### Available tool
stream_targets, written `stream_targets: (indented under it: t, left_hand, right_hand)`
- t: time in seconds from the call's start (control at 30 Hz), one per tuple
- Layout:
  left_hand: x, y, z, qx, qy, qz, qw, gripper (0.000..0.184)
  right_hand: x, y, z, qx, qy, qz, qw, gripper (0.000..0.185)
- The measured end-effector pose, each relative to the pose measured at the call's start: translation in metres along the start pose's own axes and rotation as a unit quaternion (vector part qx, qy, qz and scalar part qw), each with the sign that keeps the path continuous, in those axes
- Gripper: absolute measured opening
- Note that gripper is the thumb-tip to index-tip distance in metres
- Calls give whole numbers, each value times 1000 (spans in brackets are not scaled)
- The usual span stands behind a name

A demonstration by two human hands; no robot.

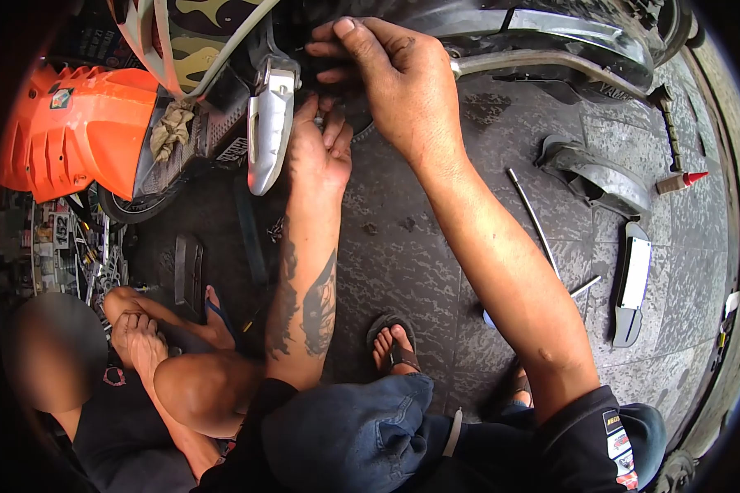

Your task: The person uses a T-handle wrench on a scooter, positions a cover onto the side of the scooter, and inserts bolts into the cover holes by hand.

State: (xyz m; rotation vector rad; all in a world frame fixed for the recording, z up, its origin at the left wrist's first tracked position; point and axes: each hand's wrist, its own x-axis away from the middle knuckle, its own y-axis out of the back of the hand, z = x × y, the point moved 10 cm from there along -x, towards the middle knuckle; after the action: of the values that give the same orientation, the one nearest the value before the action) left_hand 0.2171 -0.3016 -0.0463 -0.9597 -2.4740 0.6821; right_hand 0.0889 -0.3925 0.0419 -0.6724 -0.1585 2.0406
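Observation:
My right hand is beside the dark underside of a motorbike, its thumb and fingers stretched out to the left and apart. No object shows in it. Just below, my tattooed left hand is palm up with its fingers curled close together. Something small and pale may be between those fingertips, but I cannot make it out. A silver footrest hangs immediately left of my left hand. To the right of my right hand runs a metal lever along the bike's black body.
An orange fairing and a crumpled cloth are at left. A person crouches at lower left. On the tiled floor lie a long rod, a dark curved cover, a red-tipped bottle and a black-and-white part.

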Motion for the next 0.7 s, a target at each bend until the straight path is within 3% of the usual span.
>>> stream_targets:
  t: [0.23,0.37,0.53,0.6,0.7]
  left_hand:
    - [42,-1,6,46,-69,32,996,27]
    - [33,10,5,-14,-138,-2,990,20]
    - [18,8,14,-38,-93,-64,993,16]
    - [17,0,22,-32,-54,-6,998,23]
    - [29,9,20,-73,-32,-66,995,29]
  right_hand:
    - [-1,2,6,19,8,0,1000,25]
    - [2,0,4,8,3,3,1000,26]
    - [-1,2,5,20,20,-2,1000,25]
    - [0,1,3,23,15,-1,1000,24]
    - [1,1,2,0,6,-6,1000,24]
